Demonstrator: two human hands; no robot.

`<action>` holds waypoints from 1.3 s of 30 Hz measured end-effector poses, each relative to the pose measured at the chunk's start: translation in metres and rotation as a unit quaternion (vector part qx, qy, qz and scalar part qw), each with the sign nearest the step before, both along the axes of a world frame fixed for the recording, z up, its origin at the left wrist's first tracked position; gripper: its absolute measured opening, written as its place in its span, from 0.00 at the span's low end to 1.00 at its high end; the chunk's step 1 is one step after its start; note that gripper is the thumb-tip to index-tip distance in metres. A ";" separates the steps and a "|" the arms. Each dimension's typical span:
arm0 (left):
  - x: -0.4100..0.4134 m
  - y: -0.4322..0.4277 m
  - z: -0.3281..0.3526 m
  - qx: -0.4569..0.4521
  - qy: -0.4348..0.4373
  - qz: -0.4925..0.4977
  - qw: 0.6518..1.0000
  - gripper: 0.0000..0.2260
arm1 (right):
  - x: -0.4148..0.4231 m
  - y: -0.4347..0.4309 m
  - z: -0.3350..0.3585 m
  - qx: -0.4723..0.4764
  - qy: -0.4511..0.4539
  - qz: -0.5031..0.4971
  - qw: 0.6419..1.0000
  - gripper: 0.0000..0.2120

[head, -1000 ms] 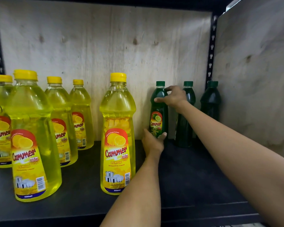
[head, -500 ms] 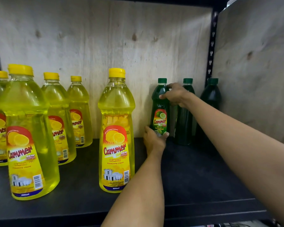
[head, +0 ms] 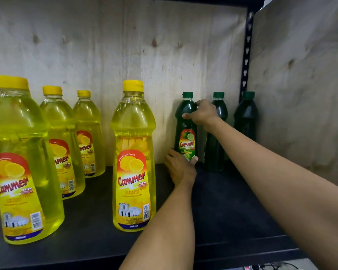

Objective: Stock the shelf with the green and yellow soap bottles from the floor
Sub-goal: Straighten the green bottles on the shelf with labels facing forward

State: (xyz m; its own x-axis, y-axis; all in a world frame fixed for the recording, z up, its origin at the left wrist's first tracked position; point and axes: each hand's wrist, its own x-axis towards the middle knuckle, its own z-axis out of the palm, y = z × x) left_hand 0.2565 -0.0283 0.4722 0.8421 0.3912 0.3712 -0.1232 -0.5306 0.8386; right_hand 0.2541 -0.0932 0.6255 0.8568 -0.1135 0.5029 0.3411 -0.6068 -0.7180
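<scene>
A small green soap bottle [head: 186, 133] with a lime label stands upright at the back of the black shelf [head: 228, 215]. My right hand [head: 202, 114] grips its shoulder from the right. My left hand [head: 180, 167] wraps its base from the front left. Two more green bottles [head: 216, 149] [head: 246, 117] stand to its right in the dark corner. A large yellow soap bottle [head: 134, 158] stands in the middle of the shelf, and several yellow bottles [head: 25, 162] stand at the left.
A plywood back panel [head: 125, 55] and a plywood side panel [head: 304, 84] close the shelf. A black perforated upright [head: 246, 55] runs down the right rear corner. Bare shelf surface lies in front of the green bottles.
The green bottle's label has turned to face forward under both hands. The view has shifted slightly, and the hands stay on the bottle.
</scene>
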 end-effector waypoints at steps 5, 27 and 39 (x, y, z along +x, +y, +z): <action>-0.009 -0.012 0.010 0.118 -0.165 0.070 0.977 0.30 | -0.020 -0.032 0.010 0.010 -0.181 -0.129 0.975 0.29; -0.019 -0.027 0.005 0.060 -0.064 -0.242 0.966 0.39 | -0.033 -0.055 -0.013 -0.008 -0.088 -0.137 0.987 0.29; -0.070 0.009 0.002 -0.050 -0.009 -0.333 0.942 0.30 | -0.103 -0.053 0.004 0.081 -0.047 -0.038 0.995 0.34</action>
State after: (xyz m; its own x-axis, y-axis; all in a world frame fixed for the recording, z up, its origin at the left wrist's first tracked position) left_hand 0.1863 -0.0198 0.4738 0.9071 -0.1878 0.3767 -0.4149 -0.2488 0.8752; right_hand 0.1512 -0.1461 0.6292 0.7931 -0.2619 0.5499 0.3686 -0.5125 -0.7756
